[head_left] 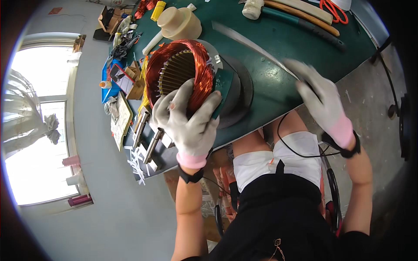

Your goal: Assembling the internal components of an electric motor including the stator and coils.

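A motor stator with thick copper windings (202,65) stands at the table's near left, its slotted bore facing up. My left hand (185,117), in a white glove with a pink cuff, grips the near side of its winding, with the fingers curled over the copper. Beside those fingers a dark green piece (224,87) stands against the stator. My right hand (320,91), gloved the same way and smeared by motion, is closed on the near end of a long thin flat strip (257,47). The strip slants over the table toward the far left, apart from the stator.
Beyond the stator sits a cream stepped block (178,22). Hammers, one with a pale head (252,8), lie at the far right near red cord (335,13). Metal bars (152,145) and white paper scraps (138,165) lie at the near left. A blue tray (111,89) is farther left.
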`<state>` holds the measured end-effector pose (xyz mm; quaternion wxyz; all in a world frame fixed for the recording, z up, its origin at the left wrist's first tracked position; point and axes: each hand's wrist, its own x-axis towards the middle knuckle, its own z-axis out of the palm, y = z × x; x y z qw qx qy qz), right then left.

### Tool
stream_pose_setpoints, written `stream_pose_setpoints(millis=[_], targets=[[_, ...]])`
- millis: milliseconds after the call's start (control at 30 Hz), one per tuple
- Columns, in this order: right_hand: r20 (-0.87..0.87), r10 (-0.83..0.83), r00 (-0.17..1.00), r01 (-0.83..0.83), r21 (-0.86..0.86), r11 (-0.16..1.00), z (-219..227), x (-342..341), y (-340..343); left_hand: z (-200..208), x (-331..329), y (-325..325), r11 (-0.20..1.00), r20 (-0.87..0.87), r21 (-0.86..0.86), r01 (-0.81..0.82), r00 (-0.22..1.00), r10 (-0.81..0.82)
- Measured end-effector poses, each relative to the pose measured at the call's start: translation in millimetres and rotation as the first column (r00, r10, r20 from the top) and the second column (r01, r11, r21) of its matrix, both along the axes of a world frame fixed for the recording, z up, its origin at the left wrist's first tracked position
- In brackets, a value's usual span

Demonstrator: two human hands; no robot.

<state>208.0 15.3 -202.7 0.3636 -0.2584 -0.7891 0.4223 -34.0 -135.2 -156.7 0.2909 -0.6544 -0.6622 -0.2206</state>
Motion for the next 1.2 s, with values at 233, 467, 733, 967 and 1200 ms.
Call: stream_pose_setpoints(millis=[233,467,733,967,1200], targets=[[0.142,0.101,0.985,-0.067,-0.228,0.971,38.7,59.7,-12.3,5.5,1.2,-1.1,0.999,0.021,-0.026,0.032,0.999,-0.031],[0.109,0.047,0.993,-0.073,0.254,0.964,44.7,26.1,10.9,-0.5,10.0,6.4,0.997,0.058,0.081,-0.016,0.998,0.011],[0.525,-0.180,0.832,-0.247,0.641,0.727,73.9,53.0,-7.9,-2.8,11.6,7.9,0.996,0.106,0.075,-0.049,0.993,0.041],[0.472,-0.070,0.879,-0.267,0.608,0.747,99.3,-12.5,-7.7,3.5,11.6,15.3,0.996,0.113,0.084,-0.009,0.994,0.000],[0.322,0.105,0.941,-0.203,0.288,0.936,58.9,-9.7,18.8,4.3,17.2,19.6,0.998,0.140,0.065,-0.002,0.990,-0.008]])
